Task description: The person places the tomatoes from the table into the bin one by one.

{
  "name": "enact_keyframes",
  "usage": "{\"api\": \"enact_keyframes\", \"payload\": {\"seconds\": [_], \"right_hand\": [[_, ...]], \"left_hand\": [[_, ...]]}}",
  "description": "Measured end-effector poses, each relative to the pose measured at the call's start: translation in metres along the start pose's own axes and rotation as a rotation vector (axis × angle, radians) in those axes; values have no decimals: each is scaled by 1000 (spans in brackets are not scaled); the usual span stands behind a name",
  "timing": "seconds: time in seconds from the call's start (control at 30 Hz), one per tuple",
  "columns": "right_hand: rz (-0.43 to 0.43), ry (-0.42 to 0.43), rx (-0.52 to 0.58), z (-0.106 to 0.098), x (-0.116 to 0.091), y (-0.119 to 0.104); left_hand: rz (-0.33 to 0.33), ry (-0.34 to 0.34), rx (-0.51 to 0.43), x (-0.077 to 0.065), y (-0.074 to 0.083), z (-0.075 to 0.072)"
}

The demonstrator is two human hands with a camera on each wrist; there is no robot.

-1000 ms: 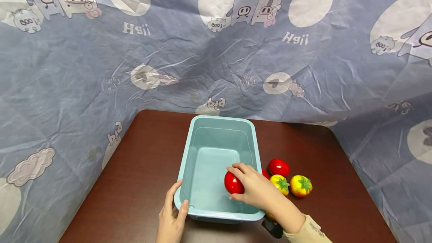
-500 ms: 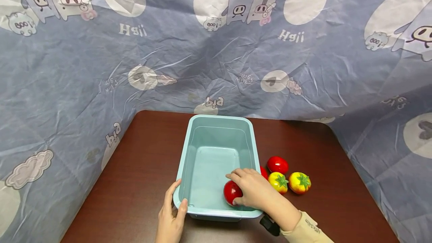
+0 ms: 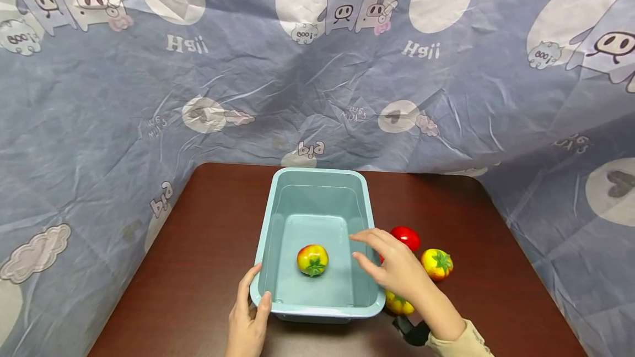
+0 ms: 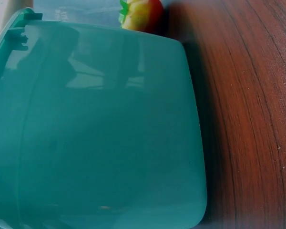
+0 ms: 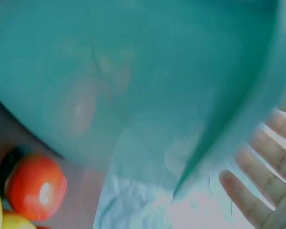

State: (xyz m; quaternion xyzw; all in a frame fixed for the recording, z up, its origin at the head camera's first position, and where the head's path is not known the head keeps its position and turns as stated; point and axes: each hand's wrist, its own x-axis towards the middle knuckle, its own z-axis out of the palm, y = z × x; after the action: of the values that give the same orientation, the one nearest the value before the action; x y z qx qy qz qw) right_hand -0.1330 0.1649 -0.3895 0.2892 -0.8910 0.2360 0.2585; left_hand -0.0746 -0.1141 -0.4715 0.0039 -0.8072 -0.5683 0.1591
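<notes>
A light-blue plastic bin [image 3: 319, 311] stands on the table in the head view. On its floor lies a red-and-yellow tomato-like fruit [image 3: 312, 260], green leafy top toward me. My left hand [image 3: 247, 317] holds the bin's near left corner, thumb at the front rim and fingers along the left side. Over the right rim hovers my right hand [image 3: 392, 263], fingers spread, holding nothing. The bin's wall [image 4: 109, 129] fills much of the left wrist view. In the right wrist view the bin [image 5: 133, 71] is blurred, with my right fingers [image 5: 262, 186] at its edge.
Right of the bin are a glossy red fruit [image 3: 408, 236], a yellow one with green leaves [image 3: 437, 264] and another yellow one [image 3: 398, 303] near the front corner, partly hidden. A patterned blue-grey cloth [image 3: 278, 87] hangs behind the dark wooden table [image 3: 198, 258].
My right hand has let go of the fruit inside the bin and moved out over the right rim. The fruit now shows its leafy yellow side. My left hand stays at the corner.
</notes>
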Motion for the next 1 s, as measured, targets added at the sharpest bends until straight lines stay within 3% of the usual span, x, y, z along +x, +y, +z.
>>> {"api": "enact_keyframes", "payload": {"seconds": [0.17,0.33,0.43,0.67,0.83,1.0], "right_hand": [[155,147,50,-21,-18,17],[376,214,60,-32,-42,29],[469,220,67,-30,-56,35],[581,231,110,-11,-86,41],[681,191,51,3,-106,42],[725,141,-45,18,-124,43]], "left_hand": [[15,7,0,0,2,0],[12,22,0,0,-1,2],[17,32,1,0,-2,3],[51,30,0,-2,-2,3],[56,37,-15,-1,-2,4],[35,29,-4,-1,-2,3]]}}
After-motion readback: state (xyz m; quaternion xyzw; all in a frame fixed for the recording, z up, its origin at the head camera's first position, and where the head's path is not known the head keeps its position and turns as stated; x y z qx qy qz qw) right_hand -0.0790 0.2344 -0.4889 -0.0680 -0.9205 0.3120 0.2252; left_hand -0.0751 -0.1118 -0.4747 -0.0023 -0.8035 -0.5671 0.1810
